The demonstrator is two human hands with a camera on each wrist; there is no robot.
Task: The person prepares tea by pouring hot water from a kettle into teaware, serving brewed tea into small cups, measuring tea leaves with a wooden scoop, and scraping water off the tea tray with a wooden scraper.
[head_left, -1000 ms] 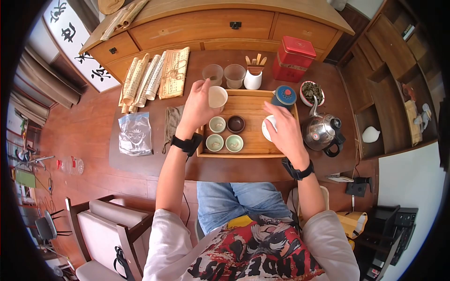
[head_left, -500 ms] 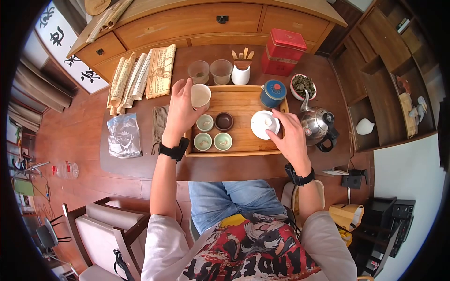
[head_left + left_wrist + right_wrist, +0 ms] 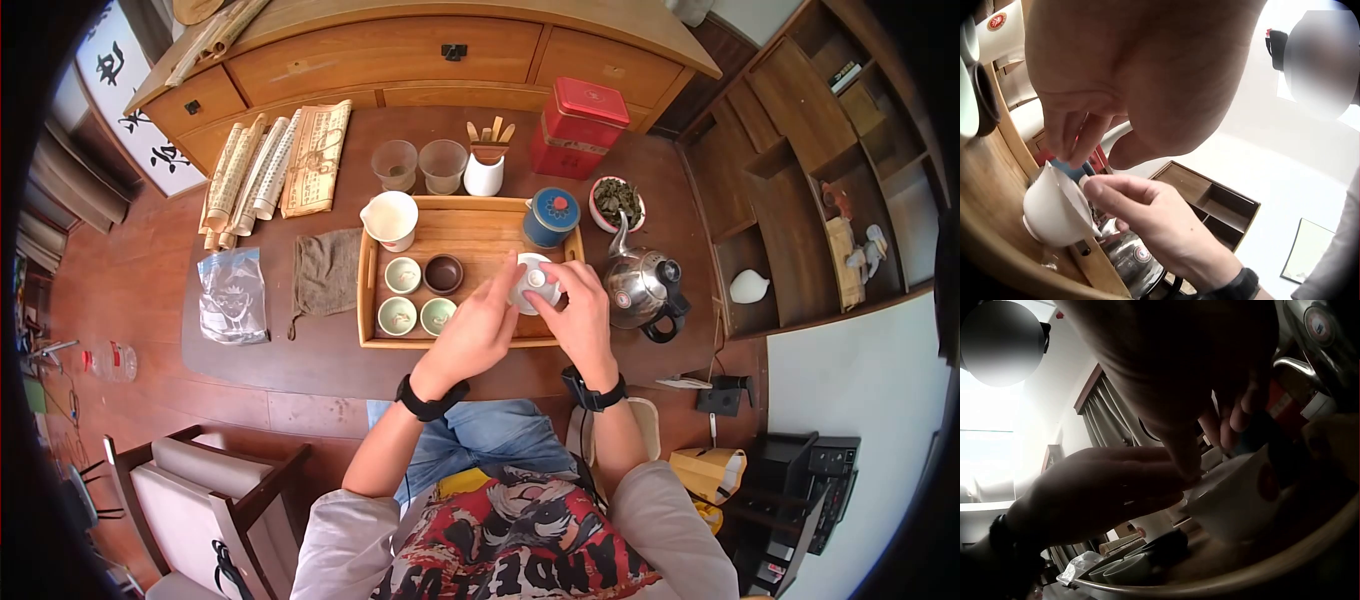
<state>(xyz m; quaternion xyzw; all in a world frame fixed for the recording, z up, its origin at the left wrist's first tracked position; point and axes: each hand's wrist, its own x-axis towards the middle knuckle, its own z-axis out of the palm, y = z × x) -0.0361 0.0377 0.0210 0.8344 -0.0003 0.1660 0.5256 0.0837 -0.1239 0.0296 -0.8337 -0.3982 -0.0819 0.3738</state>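
My right grip (image 3: 580, 308) was closed in a pinch, thumb and finger at the knob (image 3: 536, 278) of the white lid (image 3: 523, 290). My left grip (image 3: 478, 325) held nothing; its fingers were stretched out at the left side of the lid, and I could not tell whether they touched the white bowl (image 3: 1054, 209) beneath. The lid lay over the bowl's flared mouth, and the bowl stood upright in the near right part of the wooden tray (image 3: 480, 228). I wore a black strap (image 3: 432, 402) on each wrist. To the left of my fingers, three pale green cups (image 3: 403, 274) and one dark brown cup (image 3: 443, 273) made a square, the dark one at its far right. Behind them, in the far left corner, stood a white spouted pitcher (image 3: 390, 222), and in the far right corner a blue canister (image 3: 550, 222). Just beyond the tray's right side, on the bench (image 3: 300, 350), were the steel kettle (image 3: 637, 287) and a bowl of dark leaves (image 3: 616, 205). Along the back I had two clear cups (image 3: 443, 167), a white holder (image 3: 484, 177) with wooden tools upright in it, and a tall red tin (image 3: 580, 130). On the left lay a brown cloth pouch (image 3: 328, 273), a clear plastic bag (image 3: 233, 297) and, farther back, rolled scrolls (image 3: 250, 180) beside a folded printed paper (image 3: 317, 160).
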